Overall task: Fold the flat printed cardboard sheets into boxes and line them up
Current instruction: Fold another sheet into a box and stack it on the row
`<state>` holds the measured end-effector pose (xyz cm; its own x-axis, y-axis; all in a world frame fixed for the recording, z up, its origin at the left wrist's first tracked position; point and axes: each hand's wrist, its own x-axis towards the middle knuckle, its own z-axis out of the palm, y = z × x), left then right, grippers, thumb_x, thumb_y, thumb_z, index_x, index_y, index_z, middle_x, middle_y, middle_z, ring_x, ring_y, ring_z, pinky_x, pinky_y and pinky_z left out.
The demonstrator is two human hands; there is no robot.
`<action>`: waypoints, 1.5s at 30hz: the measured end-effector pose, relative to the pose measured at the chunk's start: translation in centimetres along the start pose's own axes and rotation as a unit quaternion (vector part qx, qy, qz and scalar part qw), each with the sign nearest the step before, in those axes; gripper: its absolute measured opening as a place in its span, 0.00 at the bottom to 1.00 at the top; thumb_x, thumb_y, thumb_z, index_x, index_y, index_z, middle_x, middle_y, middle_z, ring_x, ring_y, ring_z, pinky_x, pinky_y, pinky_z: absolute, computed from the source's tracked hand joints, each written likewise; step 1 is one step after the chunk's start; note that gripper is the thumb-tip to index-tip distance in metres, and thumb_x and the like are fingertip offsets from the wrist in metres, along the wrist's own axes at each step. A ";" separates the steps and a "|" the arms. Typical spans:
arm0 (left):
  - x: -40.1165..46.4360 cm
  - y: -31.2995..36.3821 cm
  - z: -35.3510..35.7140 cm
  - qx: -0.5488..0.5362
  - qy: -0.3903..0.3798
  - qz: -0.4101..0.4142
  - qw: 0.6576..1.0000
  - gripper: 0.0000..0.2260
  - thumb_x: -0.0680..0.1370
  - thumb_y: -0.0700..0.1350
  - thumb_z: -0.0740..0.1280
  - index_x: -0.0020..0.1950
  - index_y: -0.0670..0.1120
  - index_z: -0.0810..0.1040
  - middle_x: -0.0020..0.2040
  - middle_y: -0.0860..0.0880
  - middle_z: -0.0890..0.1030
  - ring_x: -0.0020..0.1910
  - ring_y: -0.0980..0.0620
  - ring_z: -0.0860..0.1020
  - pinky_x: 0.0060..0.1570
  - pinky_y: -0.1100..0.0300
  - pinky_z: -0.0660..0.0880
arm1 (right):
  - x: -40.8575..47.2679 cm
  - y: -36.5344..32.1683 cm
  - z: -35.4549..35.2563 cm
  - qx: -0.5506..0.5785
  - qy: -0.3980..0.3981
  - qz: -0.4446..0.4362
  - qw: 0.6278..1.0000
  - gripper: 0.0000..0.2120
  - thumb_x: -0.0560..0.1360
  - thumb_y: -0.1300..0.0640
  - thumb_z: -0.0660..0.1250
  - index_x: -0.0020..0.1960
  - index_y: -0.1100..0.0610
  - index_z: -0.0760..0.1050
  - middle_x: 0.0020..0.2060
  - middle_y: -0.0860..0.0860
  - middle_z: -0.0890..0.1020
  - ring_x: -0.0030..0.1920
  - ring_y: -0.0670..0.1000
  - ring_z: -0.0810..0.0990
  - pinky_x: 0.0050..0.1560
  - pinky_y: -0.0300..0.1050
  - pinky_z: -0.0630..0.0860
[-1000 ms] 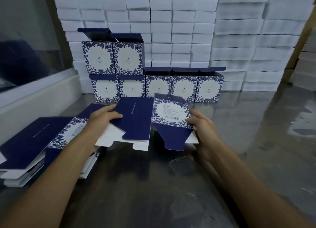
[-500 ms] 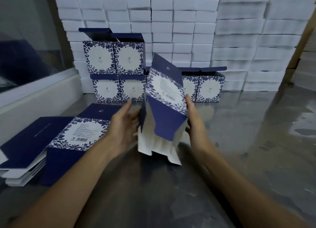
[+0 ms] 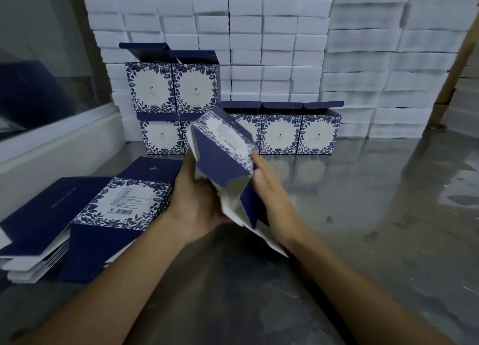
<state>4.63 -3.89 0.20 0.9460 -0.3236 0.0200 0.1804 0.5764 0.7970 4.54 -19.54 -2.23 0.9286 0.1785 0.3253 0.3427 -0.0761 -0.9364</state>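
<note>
A half-opened navy and white floral cardboard box (image 3: 223,153) is tilted in the air above the table. My left hand (image 3: 199,199) grips its lower left side from beneath. My right hand (image 3: 269,192) presses flat against its right side, fingers straight, over a loose navy bottom flap (image 3: 247,210). A stack of flat printed sheets (image 3: 85,215) lies at the left. Folded boxes (image 3: 280,135) with raised lids stand in a row at the back, with two more boxes (image 3: 172,87) stacked on the left ones.
White foam blocks (image 3: 259,46) are piled high behind the boxes and to the right. A white ledge with a glass pane (image 3: 51,142) runs along the left. The shiny metal table (image 3: 375,215) stretches to the right.
The sheet was lifted off the table, stood up, and is now opened into a tube and tipped toward me. Both hands shifted lower onto its bottom end.
</note>
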 end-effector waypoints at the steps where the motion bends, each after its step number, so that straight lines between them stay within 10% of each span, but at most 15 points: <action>1: 0.0 0.2 0.1 -0.005 -0.002 -0.007 1.000 0.29 0.79 0.67 0.55 0.67 0.49 0.78 0.65 0.45 0.79 0.62 0.44 0.78 0.59 0.47 0.76 | 0.2 -0.3 -0.1 0.098 0.008 0.031 0.995 0.30 0.70 0.22 0.58 0.65 0.37 0.73 0.68 0.37 0.73 0.78 0.45 0.60 0.79 0.53 0.55; 7: 0.1 0.8 -1.4 0.169 0.148 -0.002 0.974 0.27 0.69 0.45 0.76 0.67 0.51 0.75 0.52 0.46 0.85 0.46 0.44 0.85 0.39 0.51 0.82 | 0.7 -0.7 -3.9 0.415 0.103 0.135 0.894 0.13 0.74 0.43 0.68 0.43 0.49 0.87 0.53 0.53 0.86 0.47 0.56 0.86 0.55 0.56 0.79; 12: 0.1 1.4 -1.8 0.219 0.239 0.001 0.946 0.24 0.73 0.34 0.72 0.66 0.51 0.76 0.39 0.49 0.86 0.35 0.46 0.85 0.25 0.56 0.79 | 1.0 0.1 -5.8 0.528 0.168 0.166 0.815 0.16 0.71 0.54 0.65 0.52 0.57 0.87 0.57 0.60 0.84 0.57 0.64 0.83 0.64 0.66 0.72; 19: 0.1 0.2 -1.0 0.310 0.145 0.104 0.934 0.27 0.59 0.58 0.77 0.55 0.55 0.78 0.45 0.63 0.84 0.42 0.69 0.81 0.38 0.73 0.75 | 0.3 -2.4 -3.2 0.457 0.126 0.103 0.874 0.24 0.78 0.37 0.62 0.70 0.45 0.74 0.61 0.51 0.84 0.49 0.55 0.87 0.41 0.49 0.84; 24: 0.4 -0.5 -1.4 0.398 0.059 0.168 0.900 0.48 0.55 0.72 0.75 0.72 0.63 0.63 0.67 0.61 0.75 0.67 0.61 0.72 0.65 0.60 0.70 | -0.7 -2.1 -1.7 0.169 -0.005 0.033 0.985 0.42 0.66 0.20 0.58 0.76 0.37 0.65 0.74 0.46 0.71 0.74 0.48 0.70 0.71 0.56 0.70; 27: 0.5 -1.0 -1.5 0.470 0.068 0.209 0.855 0.55 0.57 0.71 0.77 0.76 0.66 0.48 0.76 0.59 0.63 0.74 0.58 0.64 0.73 0.48 0.63 | -0.4 -0.3 -1.7 0.062 -0.038 -0.017 0.997 0.47 0.68 0.29 0.69 0.80 0.41 0.52 0.75 0.40 0.68 0.75 0.43 0.67 0.75 0.53 0.64; 35: 0.4 -0.1 -1.6 0.389 0.212 0.193 0.876 0.21 0.73 0.70 0.56 0.58 0.62 0.76 0.56 0.61 0.80 0.59 0.59 0.77 0.57 0.52 0.74 | 0.8 0.1 -3.2 0.141 0.144 0.063 0.977 0.22 0.77 0.37 0.61 0.58 0.52 0.80 0.51 0.46 0.86 0.51 0.45 0.85 0.54 0.47 0.81; 40: 1.1 0.3 -1.8 0.279 0.318 0.212 0.881 0.15 0.79 0.61 0.61 0.42 0.53 0.75 0.30 0.60 0.81 0.33 0.60 0.79 0.39 0.57 0.76 | 1.2 -0.5 -3.9 0.277 0.162 0.087 0.943 0.14 0.83 0.48 0.61 0.55 0.55 0.80 0.47 0.51 0.87 0.46 0.50 0.86 0.43 0.45 0.83; 45: 1.4 0.7 -2.8 0.240 0.338 0.171 0.894 0.25 0.77 0.68 0.59 0.60 0.49 0.73 0.52 0.48 0.81 0.48 0.49 0.81 0.45 0.51 0.81 | 1.1 -0.1 -3.8 0.201 0.226 0.008 0.953 0.08 0.83 0.63 0.61 0.54 0.49 0.69 0.37 0.51 0.85 0.35 0.47 0.83 0.37 0.44 0.83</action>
<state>6.88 -1.85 -0.90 0.8993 0.4314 0.0721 -0.1332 0.1130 0.9846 6.11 -23.03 -1.26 0.9306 -0.2673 0.2499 0.3308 0.3224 -0.8869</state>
